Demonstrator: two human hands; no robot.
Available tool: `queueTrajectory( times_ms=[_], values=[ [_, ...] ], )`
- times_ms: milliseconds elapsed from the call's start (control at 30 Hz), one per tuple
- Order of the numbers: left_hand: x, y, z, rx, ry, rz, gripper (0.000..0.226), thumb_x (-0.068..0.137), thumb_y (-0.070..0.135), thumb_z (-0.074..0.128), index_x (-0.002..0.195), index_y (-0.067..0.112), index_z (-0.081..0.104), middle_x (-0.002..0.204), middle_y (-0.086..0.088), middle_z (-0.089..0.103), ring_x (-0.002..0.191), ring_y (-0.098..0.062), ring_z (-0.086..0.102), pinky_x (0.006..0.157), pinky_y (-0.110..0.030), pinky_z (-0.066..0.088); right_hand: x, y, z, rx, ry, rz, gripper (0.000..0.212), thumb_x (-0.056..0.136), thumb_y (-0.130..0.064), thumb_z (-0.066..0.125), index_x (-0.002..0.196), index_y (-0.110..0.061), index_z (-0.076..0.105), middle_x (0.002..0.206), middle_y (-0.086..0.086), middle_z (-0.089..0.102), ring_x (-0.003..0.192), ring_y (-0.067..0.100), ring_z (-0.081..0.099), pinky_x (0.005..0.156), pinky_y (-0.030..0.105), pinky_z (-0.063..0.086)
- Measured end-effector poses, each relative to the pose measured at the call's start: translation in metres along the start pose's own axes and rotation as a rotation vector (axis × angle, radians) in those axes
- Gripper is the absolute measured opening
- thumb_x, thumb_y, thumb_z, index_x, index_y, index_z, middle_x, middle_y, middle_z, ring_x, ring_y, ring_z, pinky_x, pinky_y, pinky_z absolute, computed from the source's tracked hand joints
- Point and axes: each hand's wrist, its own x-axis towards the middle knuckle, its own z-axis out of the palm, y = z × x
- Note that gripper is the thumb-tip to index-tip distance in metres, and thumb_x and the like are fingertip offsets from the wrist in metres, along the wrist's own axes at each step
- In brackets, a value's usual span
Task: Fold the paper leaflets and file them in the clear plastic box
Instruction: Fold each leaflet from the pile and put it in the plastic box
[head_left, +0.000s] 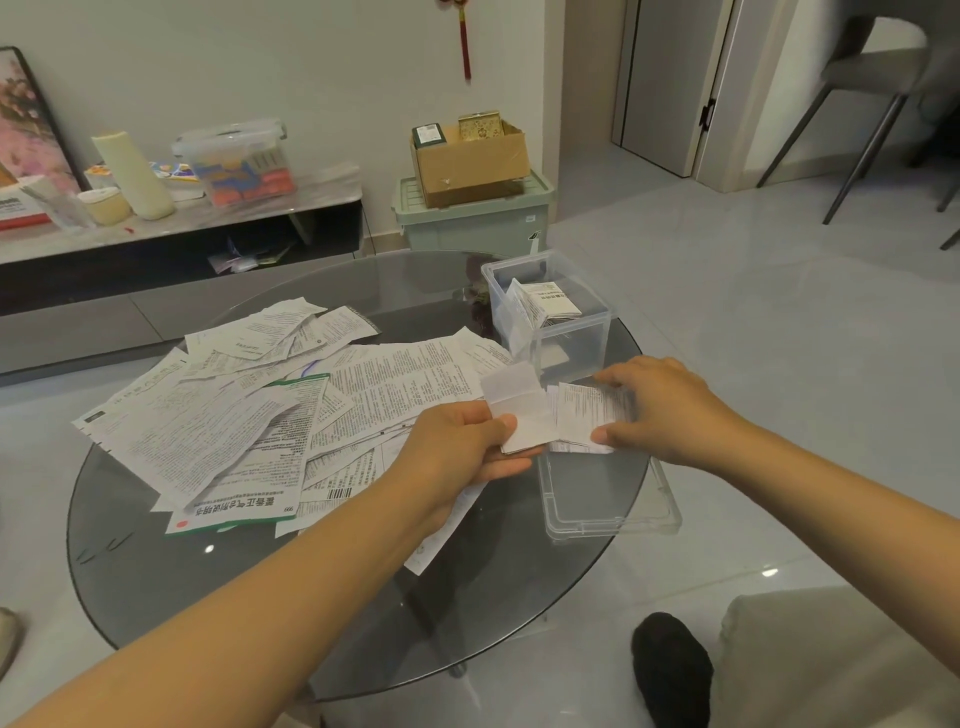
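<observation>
Both hands meet over the near right part of the glass counter (156, 571): the left hand (457, 447) pinches a half-folded leaflet (524, 415) between thumb and fingers, and the right hand (654, 405) grips its printed end. Just beneath lies a clear lid (613, 512). Beyond them stands the clear plastic box (550, 312), folded leaflets (550, 304) upright inside. Loose unfolded leaflets (249, 415) sprawl across the counter's left side.
</observation>
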Motion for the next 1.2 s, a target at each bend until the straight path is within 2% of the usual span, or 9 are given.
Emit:
queueTrajectory(
  times_ms=[133,233,400,567,667,767,933,1100,1200],
  values=[
    [0.002,-0.001,0.003,0.022,0.01,-0.006,0.023,0.093,0.005,0.054,0.114,-0.001,0.061,0.117,-0.015,0.065,0.085,-0.021,0.072,0.078,-0.031,0.059,0.002,0.002,0.0,-0.034,0.038,0.031,0.069,0.072,-0.05,0.073,0.133,-0.032,0.045,0.124,-0.002,0.05,0.119,0.019,0.042,0.098,0.034,0.033],
    [0.002,0.0,0.005,0.019,0.01,-0.012,0.022,0.093,0.004,0.054,0.114,-0.001,0.061,0.117,-0.014,0.066,0.085,-0.021,0.072,0.077,-0.03,0.059,0.002,0.002,0.001,0.089,0.042,0.057,0.064,0.068,-0.046,0.078,0.124,-0.031,0.05,0.116,-0.005,0.048,0.103,0.012,0.047,0.083,0.026,0.042],
    [0.002,0.001,0.005,-0.001,-0.001,0.005,0.021,0.094,0.004,0.052,0.113,-0.001,0.061,0.115,-0.014,0.067,0.086,-0.021,0.072,0.075,-0.028,0.059,0.001,0.002,-0.003,0.294,0.004,0.014,0.024,0.083,-0.031,0.069,0.101,-0.022,0.056,0.1,-0.006,0.056,0.082,0.011,0.051,0.054,0.016,0.034],
    [0.001,0.004,-0.001,-0.061,0.005,0.01,0.02,0.094,0.003,0.052,0.111,-0.003,0.061,0.109,-0.015,0.069,0.086,-0.024,0.072,0.075,-0.03,0.059,0.0,0.002,-0.012,0.618,-0.078,0.089,0.01,0.089,-0.024,0.063,0.096,-0.016,0.062,0.077,0.0,0.069,0.046,0.006,0.059,0.036,0.017,0.037],
    [-0.001,0.007,-0.007,-0.093,-0.001,0.012,0.017,0.094,0.003,0.053,0.107,-0.002,0.061,0.108,-0.015,0.069,0.088,-0.024,0.072,0.076,-0.029,0.059,-0.003,-0.001,-0.016,0.842,-0.158,0.129,0.01,0.093,-0.017,0.057,0.102,-0.016,0.062,0.079,0.004,0.073,0.053,0.017,0.067,0.037,0.02,0.042],
    [-0.004,0.008,-0.013,-0.138,-0.021,0.008,0.02,0.094,0.003,0.052,0.111,-0.003,0.06,0.105,-0.016,0.07,0.091,-0.025,0.071,0.078,-0.03,0.058,-0.005,-0.005,-0.017,1.059,-0.254,0.148,0.016,0.096,-0.012,0.051,0.107,-0.014,0.062,0.086,0.008,0.073,0.06,0.021,0.07,0.04,0.02,0.048],
    [-0.009,0.01,-0.021,-0.16,-0.013,0.01,0.017,0.093,0.004,0.053,0.107,-0.002,0.061,0.096,-0.014,0.073,0.086,-0.024,0.072,0.069,-0.025,0.059,-0.006,-0.009,-0.016,1.102,-0.313,0.122,0.019,0.096,-0.01,0.048,0.106,-0.009,0.064,0.07,0.01,0.068,0.044,0.011,0.058,0.038,0.018,0.043],
    [-0.009,0.012,-0.027,-0.159,0.045,0.004,0.012,0.092,0.004,0.055,0.095,-0.006,0.061,0.089,-0.014,0.073,0.082,-0.025,0.072,0.069,-0.027,0.06,-0.012,-0.019,-0.017,1.271,-0.387,0.063,0.027,0.099,-0.013,0.041,0.104,-0.001,0.065,0.095,0.018,0.071,0.078,0.024,0.072,0.063,0.026,0.059],
    [-0.01,0.012,-0.029,-0.17,0.06,0.003,0.016,0.092,0.004,0.055,0.1,-0.009,0.06,0.096,-0.017,0.072,0.084,-0.026,0.072,0.067,-0.027,0.06,-0.014,-0.021,-0.015,1.231,-0.31,0.071,0.025,0.097,-0.017,0.047,0.104,-0.002,0.065,0.096,0.018,0.071,0.082,0.025,0.072,0.065,0.026,0.059]
  ],
)
